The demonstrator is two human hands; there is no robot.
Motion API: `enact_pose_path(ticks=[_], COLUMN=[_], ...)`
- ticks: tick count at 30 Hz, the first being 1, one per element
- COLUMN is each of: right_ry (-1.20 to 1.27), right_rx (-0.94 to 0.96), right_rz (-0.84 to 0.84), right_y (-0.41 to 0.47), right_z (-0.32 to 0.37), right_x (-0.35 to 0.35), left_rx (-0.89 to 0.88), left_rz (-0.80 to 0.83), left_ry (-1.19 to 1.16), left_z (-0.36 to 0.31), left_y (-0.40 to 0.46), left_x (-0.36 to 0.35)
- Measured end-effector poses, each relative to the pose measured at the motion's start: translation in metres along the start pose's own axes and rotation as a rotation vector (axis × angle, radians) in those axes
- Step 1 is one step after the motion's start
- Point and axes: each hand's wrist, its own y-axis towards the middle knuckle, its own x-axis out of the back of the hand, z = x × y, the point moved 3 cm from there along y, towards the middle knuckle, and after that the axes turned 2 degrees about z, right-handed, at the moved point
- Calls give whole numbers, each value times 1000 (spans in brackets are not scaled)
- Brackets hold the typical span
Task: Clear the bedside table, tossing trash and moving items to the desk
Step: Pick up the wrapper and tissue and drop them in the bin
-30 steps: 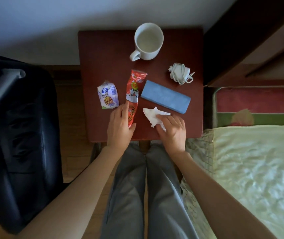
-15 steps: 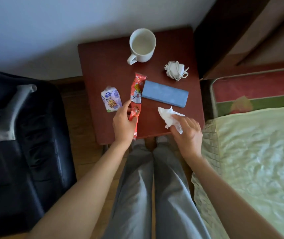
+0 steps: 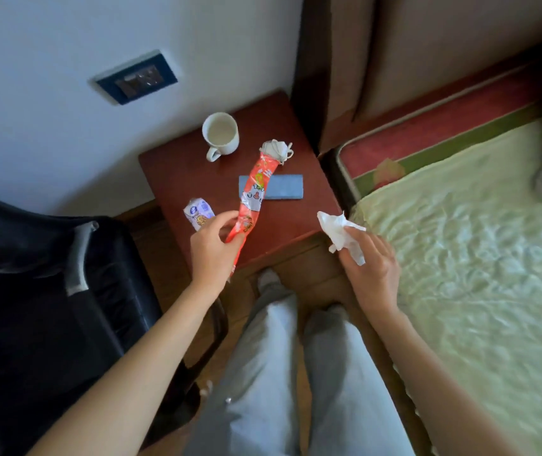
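My left hand [image 3: 214,248] grips the lower end of a long red snack wrapper [image 3: 253,195], lifted above the dark red bedside table [image 3: 171,172]. My right hand [image 3: 372,262] holds a crumpled white tissue [image 3: 338,230] just off the table's right front corner. On the table stand a white mug [image 3: 221,133], a coiled white charger cable [image 3: 277,149], a flat blue case [image 3: 284,187] partly hidden by the wrapper, and a small white-and-purple carton [image 3: 199,213] at the left edge beside my left hand.
A black office chair [image 3: 42,291] stands close on the left. A bed with a pale green cover [image 3: 476,258] fills the right side. A dark wall socket plate [image 3: 136,77] sits above the table. My legs in grey trousers [image 3: 282,373] are below.
Both hands rose off the table: the left lifted the red wrapper, the right carried the tissue rightwards past the table's corner. The camera pulled back and up.
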Motion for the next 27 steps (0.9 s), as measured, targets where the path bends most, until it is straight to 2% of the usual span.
enact_pose_path(ticks=[9,16,21,27], right_ry=[-15,-78,-146,-231], right_rx=[-249,-409,-529,-805], right_rz=[-191,-407,-570,-794], right_y=[-81,-207,-321,-460], right_z=[-37,-74,-89,-87], right_x=[132,226,281,320], left_rx=[-328,-572,-622,-773], left_rz=[233,441,679,1012], left_ry=[76,85,64,110], left_z=[-122,-198,-231,-263], left_y=[-62,-173,-273,-383], left_x=[-27,-94,-137,-192])
